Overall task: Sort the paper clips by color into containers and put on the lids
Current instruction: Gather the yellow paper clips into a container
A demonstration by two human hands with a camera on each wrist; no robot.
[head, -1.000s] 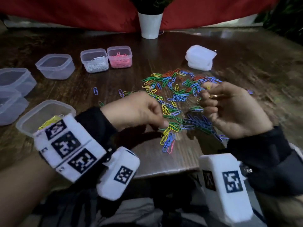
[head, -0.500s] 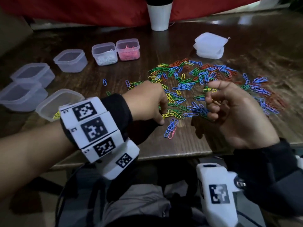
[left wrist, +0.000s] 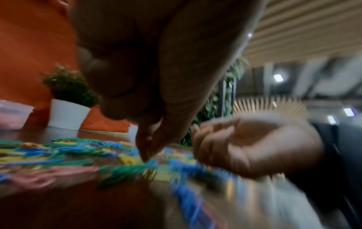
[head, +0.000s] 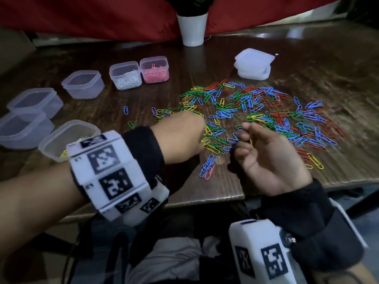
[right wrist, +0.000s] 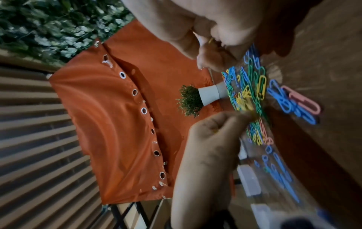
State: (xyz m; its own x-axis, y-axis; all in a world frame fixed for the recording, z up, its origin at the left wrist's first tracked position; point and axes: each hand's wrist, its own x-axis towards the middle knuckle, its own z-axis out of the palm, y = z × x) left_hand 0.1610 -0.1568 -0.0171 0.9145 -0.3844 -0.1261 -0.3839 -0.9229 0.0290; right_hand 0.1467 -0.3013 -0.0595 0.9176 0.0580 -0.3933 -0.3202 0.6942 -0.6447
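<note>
Clips [head: 256, 115] under left hand [head: 180, 136] fingertips | right hand [head: 272, 158] beside, cupped

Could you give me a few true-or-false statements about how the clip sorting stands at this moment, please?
1. The container of pink clips stands beside the container of white clips. True.
2. The stack of lids is already pressed onto the containers. False: the lids sit stacked apart, right of the plant pot, and every container is open.
3. The left hand reaches into the pile of mixed clips. True.
4. The container nearest the left wrist holds blue clips. False: yellow clips show inside it.
5. The right hand lies flat on the table. False: its fingers are curled, palm up, above the clips.
</note>
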